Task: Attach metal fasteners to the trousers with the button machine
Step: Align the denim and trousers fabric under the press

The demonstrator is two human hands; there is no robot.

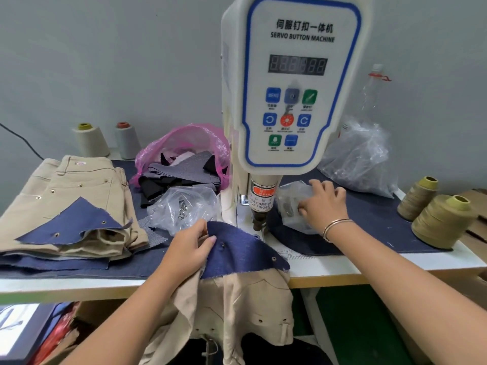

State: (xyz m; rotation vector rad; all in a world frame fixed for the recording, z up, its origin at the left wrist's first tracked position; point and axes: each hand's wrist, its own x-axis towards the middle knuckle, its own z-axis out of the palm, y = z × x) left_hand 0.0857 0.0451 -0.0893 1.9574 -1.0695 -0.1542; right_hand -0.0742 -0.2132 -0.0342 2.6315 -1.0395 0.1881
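Note:
The white servo button machine (pixel 295 83) stands at the table's centre, its punch head (pixel 259 219) just above the bed. My left hand (pixel 188 248) grips a blue denim patch (pixel 242 248) with metal eyelets, laid over beige trousers (pixel 253 299) that hang off the table's front edge. My right hand (pixel 325 204) reaches into a small clear bag of metal fasteners (pixel 290 204) right of the punch head, fingers curled on the plastic. A second clear fastener bag (pixel 181 206) lies left of the machine.
A stack of beige trousers (pixel 76 185) with a blue patch (pixel 76 222) sits at left. A pink bag of fabric scraps (pixel 184 143), thread cones (pixel 91 139) (pixel 442 219) and a large clear bag (pixel 361 156) ring the machine. The table edge (pixel 369 275) runs across the front.

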